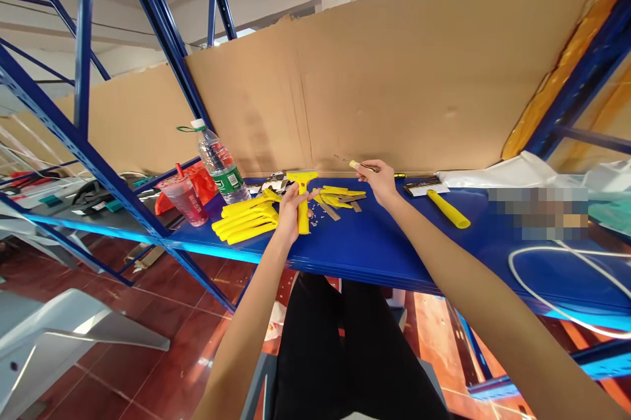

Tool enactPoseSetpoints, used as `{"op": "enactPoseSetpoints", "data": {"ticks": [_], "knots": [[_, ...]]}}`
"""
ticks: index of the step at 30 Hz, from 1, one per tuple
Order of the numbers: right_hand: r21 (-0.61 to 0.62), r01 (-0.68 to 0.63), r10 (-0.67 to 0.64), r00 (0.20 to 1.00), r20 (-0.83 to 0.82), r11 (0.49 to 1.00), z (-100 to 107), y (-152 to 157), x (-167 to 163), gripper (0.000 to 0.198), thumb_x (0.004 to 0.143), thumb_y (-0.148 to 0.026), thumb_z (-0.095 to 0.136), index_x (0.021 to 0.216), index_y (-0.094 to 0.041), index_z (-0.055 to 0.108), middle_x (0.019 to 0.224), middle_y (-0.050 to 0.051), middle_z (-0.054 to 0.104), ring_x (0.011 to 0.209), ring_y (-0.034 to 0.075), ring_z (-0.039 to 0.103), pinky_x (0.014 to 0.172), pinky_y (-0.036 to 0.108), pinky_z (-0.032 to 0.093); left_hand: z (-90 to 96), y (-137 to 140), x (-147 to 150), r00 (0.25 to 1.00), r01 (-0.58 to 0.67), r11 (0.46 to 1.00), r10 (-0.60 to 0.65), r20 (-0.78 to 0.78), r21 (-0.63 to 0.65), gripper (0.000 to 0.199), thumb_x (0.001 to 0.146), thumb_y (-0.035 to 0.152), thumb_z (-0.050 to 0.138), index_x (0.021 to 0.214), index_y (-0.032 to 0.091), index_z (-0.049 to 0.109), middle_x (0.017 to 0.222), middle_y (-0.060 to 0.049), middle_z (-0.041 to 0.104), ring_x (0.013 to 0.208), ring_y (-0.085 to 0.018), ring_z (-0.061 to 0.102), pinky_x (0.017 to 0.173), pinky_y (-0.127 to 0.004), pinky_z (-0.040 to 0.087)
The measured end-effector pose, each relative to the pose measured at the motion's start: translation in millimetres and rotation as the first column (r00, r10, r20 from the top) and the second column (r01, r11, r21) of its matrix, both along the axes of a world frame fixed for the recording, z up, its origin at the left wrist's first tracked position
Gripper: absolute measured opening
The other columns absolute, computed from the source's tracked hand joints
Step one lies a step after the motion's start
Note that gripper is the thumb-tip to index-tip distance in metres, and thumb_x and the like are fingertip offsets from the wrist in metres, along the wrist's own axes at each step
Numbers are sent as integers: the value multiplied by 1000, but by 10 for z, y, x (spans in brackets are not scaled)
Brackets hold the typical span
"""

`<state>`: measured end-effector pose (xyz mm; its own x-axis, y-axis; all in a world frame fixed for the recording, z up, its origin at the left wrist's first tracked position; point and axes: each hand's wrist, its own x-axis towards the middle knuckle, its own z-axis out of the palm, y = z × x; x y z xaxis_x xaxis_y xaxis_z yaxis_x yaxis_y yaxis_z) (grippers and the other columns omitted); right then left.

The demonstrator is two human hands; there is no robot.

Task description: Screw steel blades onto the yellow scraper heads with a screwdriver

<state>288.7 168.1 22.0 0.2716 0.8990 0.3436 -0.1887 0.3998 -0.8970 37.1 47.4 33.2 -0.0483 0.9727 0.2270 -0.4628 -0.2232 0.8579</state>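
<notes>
Clearly T-shaped and smooth, the yellow scraper (303,224) is clasped in the left hand (290,211) over the glossy blue shelf (355,246), its handle partly covered by fingers. Right of the scraper, the right hand (377,178), forearm slanting forward, grips a slim screwdriver (353,163), handle half hidden. Rounded yellow handles (251,217) lie left of the scraper; tiny pale bits (315,217) beside it are unidentifiable.

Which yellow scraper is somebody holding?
The yellow scraper in the left hand, its T-shaped end pointing away; the other scrapers lie on the blue shelf.
</notes>
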Motion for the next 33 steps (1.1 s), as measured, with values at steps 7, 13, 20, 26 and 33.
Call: {"op": "enactPoseSetpoints", "data": {"ticks": [7, 13, 20, 26, 33], "knots": [[147, 5, -3, 1000, -14, 989, 197, -253, -205, 76, 69, -61, 106, 115, -31, 54, 77, -5, 70, 67, 20, 72, 69, 35, 66, -178, -347, -130, 997, -62, 995, 58, -55, -77, 44, 79, 23, 89, 117, 22, 68, 149, -14, 69, 131, -38, 79, 48, -19, 43], [213, -118, 84, 983, 160, 970, 213, -516, -437, 73, 82, -68, 97, 127, -33, 51, 77, -4, 64, 66, 23, 70, 66, 35, 58, -225, -392, -125, 990, -93, 992, 82, -115, -87, 43, 84, 26, 87, 122, 22, 68, 156, -16, 66, 133, -39, 78, 46, -19, 46], [214, -176, 119, 960, 254, 961, 147, -618, -566, 63, 88, -69, 92, 119, -32, 52, 86, -2, 69, 67, 22, 72, 68, 36, 58, -296, -413, -94, 976, -138, 990, 130, -172, -35, 49, 86, 28, 87, 131, 21, 67, 157, -19, 64, 125, -39, 81, 42, -20, 46], [275, -175, 103, 960, 259, 945, 89, -553, -580, 58, 96, -72, 83, 117, -32, 48, 90, -1, 72, 66, 22, 74, 68, 38, 59, -297, -386, -97, 976, -152, 984, 135, -172, -88, 61, 84, 23, 88, 141, 22, 65, 153, -19, 64, 121, -38, 83, 45, -21, 49], [294, -137, 48, 956, 291, 946, 87, -539, -579, 63, 95, -81, 78, 118, -31, 47, 84, -1, 70, 66, 25, 75, 66, 41, 60, -307, -385, -131, 967, -119, 991, 101, -233, -66, 65, 86, 28, 89, 144, 21, 63, 154, -21, 63, 122, -40, 82, 46, -21, 49]]}}
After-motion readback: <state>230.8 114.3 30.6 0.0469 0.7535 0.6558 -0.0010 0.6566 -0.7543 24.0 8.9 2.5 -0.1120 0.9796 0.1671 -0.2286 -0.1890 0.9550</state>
